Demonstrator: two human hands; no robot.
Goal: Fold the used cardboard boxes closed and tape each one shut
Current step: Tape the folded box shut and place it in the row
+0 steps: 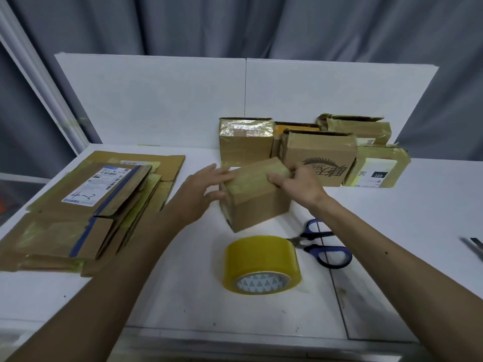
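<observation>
The small box [257, 205] sits on the white table [392, 210] between my hands. My left hand [206, 189] presses flat against its left side with straight fingers, and my right hand [298, 184] curls over the taped top edge, gripping it. The tape roll [261, 265] stands just in front, with the scissors [324, 244] beside it. Flattened cartons [86, 205] lie stacked at left. Other boxes [318, 155] stand in a row behind, against a white board [156, 100], with a grey curtain [235, 22] beyond.

Grey pleated curtains [235, 22] hang at twelve o'clock behind two white upright boards [156, 100] edging the white worktop [392, 205]; a white post [39, 74] stands at ten o'clock.
</observation>
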